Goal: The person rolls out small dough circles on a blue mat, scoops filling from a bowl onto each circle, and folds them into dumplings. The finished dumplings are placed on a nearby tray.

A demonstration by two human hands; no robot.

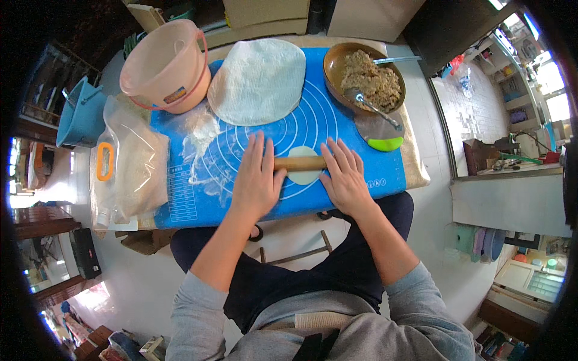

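Note:
A wooden rolling pin (300,163) lies crosswise over a small, round, pale sheet of dough (303,178). My left hand (256,178) rests on the pin's left end, fingers extended forward and thumb close to the dough. On the right end lies my right hand (344,177), palm down, its thumb close to the dough's edge. Both palms hide the ends of the pin. Beneath everything is a blue silicone pastry mat (316,117) with white rings. White flour (201,137) is scattered over its left part.
A whitish cloth (259,81) covers the mat's far side. Beyond my right hand stand a brown bowl (333,67) of filling with a metal spoon (377,110) and a green-handled scraper (385,144). At left are a pink bucket (162,67) and a clear bag (135,167).

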